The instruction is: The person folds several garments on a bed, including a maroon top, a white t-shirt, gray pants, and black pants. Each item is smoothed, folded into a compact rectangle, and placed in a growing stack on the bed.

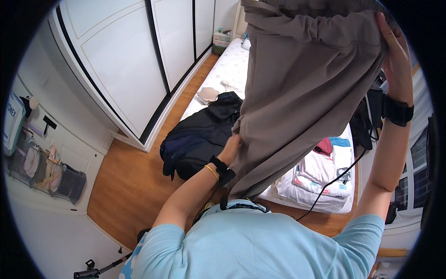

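Observation:
A pair of grey-brown trousers [299, 80] with a gathered waistband hangs in front of me, the waistband at the top of the view. My right hand [397, 52] is raised and grips the waistband's right end. Lower down, my left hand [234, 146] pinches the left edge of the cloth, its fingertips partly hidden by the fabric. Behind the trousers, at the left, a heap of black and dark blue clothes [202, 136] lies on the bed's edge. Folded clothes [318, 167] in white, red and blue sit on the bed to the right.
The bed [226, 66] has a pale patterned sheet. White sliding wardrobe doors [122, 62] stand at the left. A black cable [334, 183] runs over the bed's right side. A hanging organiser [52, 174] is on the left wall, and a black pole-like stand [104, 268] shows at lower left.

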The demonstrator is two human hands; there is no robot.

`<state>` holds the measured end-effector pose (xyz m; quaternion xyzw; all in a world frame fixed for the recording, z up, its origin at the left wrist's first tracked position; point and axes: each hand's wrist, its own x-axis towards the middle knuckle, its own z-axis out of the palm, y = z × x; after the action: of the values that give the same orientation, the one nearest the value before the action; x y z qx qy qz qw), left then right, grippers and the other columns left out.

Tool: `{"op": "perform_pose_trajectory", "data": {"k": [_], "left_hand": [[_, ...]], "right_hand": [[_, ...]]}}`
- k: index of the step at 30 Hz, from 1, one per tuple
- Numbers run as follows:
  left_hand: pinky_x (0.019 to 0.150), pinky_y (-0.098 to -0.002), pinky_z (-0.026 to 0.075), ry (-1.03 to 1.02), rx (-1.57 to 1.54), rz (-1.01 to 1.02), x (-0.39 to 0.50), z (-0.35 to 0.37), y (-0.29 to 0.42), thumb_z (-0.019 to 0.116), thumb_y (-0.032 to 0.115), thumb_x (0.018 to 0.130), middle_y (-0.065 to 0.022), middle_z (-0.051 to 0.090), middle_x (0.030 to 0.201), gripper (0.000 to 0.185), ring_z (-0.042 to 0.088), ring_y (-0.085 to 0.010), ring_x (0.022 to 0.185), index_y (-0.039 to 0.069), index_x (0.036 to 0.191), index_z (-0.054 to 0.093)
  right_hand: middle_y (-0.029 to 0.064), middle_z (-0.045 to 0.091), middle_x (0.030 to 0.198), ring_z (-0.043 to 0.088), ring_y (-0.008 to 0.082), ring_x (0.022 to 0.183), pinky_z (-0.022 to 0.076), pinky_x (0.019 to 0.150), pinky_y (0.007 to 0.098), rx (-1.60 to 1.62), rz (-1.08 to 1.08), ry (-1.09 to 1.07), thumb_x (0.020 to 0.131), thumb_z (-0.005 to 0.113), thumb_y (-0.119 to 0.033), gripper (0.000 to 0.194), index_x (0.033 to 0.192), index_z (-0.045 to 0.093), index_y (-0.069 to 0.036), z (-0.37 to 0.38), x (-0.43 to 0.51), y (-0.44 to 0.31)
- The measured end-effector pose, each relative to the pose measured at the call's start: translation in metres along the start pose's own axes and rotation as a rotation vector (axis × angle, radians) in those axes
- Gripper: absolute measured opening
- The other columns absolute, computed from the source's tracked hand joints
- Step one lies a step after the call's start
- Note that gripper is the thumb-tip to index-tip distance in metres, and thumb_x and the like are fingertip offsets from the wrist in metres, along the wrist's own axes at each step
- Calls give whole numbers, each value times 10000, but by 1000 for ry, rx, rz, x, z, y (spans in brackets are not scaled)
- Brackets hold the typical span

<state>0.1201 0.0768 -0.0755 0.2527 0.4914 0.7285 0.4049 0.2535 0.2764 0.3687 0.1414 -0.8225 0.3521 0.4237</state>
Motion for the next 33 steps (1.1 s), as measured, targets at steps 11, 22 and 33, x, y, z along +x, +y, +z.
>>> {"op": "perform_pose_trajectory", "data": {"k": [11, 22, 33], "left_hand": [[1055, -458, 228, -377, -812, -45, -25, 9, 96, 134, 786, 768, -162, 345, 1391, 989, 324, -301, 1279, 12, 1352, 329], [860, -324, 437, 121, -384, 372, -83, -49, 215, 602, 246, 863, -89, 609, 1058, 280, 559, -173, 978, 24, 1033, 589], [817, -244, 414, 455, -23, 616, -112, -87, 245, 555, 160, 897, -62, 610, 999, 201, 554, -112, 861, 10, 1030, 577]], "right_hand": [[96, 620, 1014, 616, 179, 909, 498, 778, 247, -13, 158, 140, 859, 612, -270, 388, 1158, 542, -34, -68, -40, 23], [69, 608, 1075, 572, 147, 986, 443, 864, 273, 228, 209, 351, 896, 560, -191, 271, 1125, 565, -46, -88, -77, 57], [69, 603, 1085, 563, 142, 1007, 430, 878, 267, 444, 179, 286, 885, 575, -153, 274, 1139, 560, -50, -72, -61, 99]]}}
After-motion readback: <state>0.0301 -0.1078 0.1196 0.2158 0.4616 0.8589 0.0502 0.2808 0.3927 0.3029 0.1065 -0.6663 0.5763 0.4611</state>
